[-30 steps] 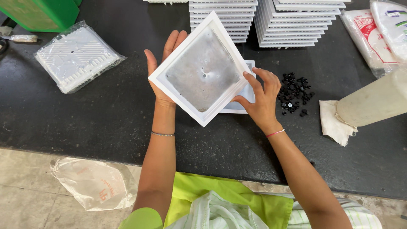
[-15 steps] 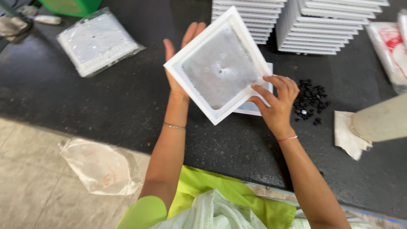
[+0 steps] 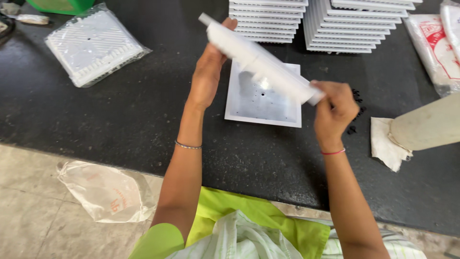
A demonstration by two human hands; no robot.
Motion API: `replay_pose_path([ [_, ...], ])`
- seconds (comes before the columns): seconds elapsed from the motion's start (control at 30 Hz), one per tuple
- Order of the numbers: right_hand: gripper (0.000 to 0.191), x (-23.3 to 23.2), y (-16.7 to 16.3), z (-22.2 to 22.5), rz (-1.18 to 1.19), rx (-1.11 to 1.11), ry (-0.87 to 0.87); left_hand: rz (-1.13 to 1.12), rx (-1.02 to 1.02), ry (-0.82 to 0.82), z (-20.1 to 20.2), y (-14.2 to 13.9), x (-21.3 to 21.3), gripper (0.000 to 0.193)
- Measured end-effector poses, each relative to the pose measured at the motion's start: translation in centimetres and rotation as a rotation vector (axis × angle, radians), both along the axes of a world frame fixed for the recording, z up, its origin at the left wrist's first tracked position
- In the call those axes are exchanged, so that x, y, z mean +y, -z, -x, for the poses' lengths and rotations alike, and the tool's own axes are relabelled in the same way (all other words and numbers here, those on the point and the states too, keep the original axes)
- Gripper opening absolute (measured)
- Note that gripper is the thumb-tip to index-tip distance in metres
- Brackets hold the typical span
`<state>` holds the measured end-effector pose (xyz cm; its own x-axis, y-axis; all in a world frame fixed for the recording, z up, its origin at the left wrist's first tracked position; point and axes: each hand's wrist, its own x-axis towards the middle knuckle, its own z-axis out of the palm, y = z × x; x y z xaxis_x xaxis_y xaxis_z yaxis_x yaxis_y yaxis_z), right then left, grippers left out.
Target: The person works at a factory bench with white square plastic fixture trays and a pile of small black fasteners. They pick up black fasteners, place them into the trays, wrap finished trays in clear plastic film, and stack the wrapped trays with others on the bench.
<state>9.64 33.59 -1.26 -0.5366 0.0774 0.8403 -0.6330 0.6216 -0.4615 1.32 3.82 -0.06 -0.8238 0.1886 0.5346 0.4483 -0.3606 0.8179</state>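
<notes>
Overhead, left hand [image 3: 208,72] and right hand [image 3: 335,108] clamp a white square tray [image 3: 258,60] edge-on above another tray [image 3: 261,103] on the worktop [image 3: 120,120].

White square tray [image 3: 261,60], black speckled worktop [image 3: 120,110], lime-green cloth [image 3: 230,211], small black caps [image 3: 357,98].

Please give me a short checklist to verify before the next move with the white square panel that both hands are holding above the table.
1. Left hand grips the upper end of the held white panel: ok.
2. Right hand grips its lower end: ok.
3. Held panel is clear of the second white panel lying flat on the black table: ok.
4. Stacks of white panels behind stand even: ok.
5. Small black parts are mostly hidden behind the right hand, so their number: cannot tell.
</notes>
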Motion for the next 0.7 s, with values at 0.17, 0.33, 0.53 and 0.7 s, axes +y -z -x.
replay_pose_path([
  [0.17,0.024,2.7,0.4,1.9,0.506,-0.238,-0.120,0.354,0.066,-0.277,0.3,1.5,2.0,0.059],
  [0.33,0.020,3.8,1.6,3.7,0.804,-0.647,-0.258,0.280,-0.132,-0.209,1.5,3.5,2.2,0.046],
  [0.53,0.028,4.5,4.4,5.1,0.590,-0.939,-0.234,0.325,-0.423,-0.160,2.9,5.8,1.3,0.026],
  [0.7,0.027,4.3,5.4,5.2,0.406,-0.962,-0.250,0.417,-0.392,-0.224,3.1,6.3,0.4,0.025],
])
